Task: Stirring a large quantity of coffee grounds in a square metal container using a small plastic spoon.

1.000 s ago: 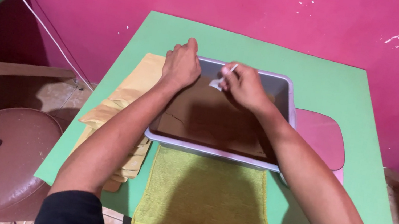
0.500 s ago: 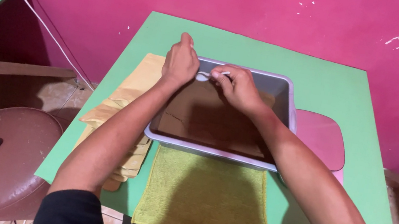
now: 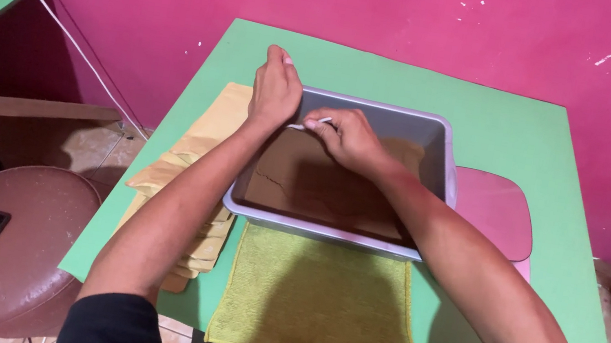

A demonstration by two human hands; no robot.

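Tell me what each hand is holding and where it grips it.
The right hand pinches a small white strip by its near end, over the grey tray. The left hand rests beside it; whether it grips anything cannot be told.

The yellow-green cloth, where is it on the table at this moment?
In the head view the yellow-green cloth lies flat at the near edge of the green table, directly in front of the grey tray, with the stack of tan envelopes to its left.

Probably a home workroom: pink wall (image 3: 430, 19), small green table (image 3: 524, 150), brown stool (image 3: 22, 232)
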